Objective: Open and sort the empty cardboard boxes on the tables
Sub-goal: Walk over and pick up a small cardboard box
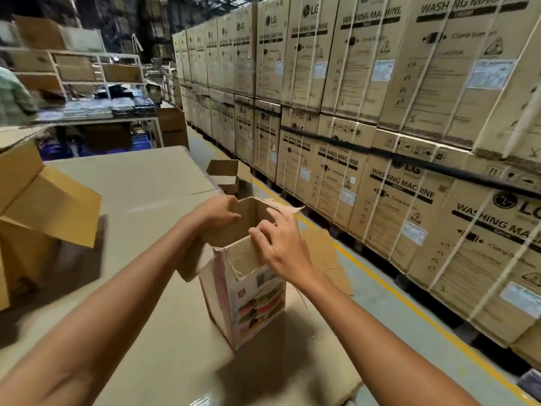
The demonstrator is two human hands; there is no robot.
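A small printed cardboard box (257,303) stands upright on the cardboard-covered table (140,186), its top flaps open and its inside empty. My left hand (216,212) grips the far-left top flap. At the near-right top edge, my right hand (278,244) holds the rim with the fingers curled over it. A larger open plain box (44,206) sits at the table's left side, flaps spread outward.
Another open box (227,172) sits past the table's far corner. Flattened cardboard (328,256) lies on the floor to the right. A yellow floor line (395,291) runs along tall stacked washing machine cartons (380,112). Shelving and a table with packed goods (96,109) stand behind.
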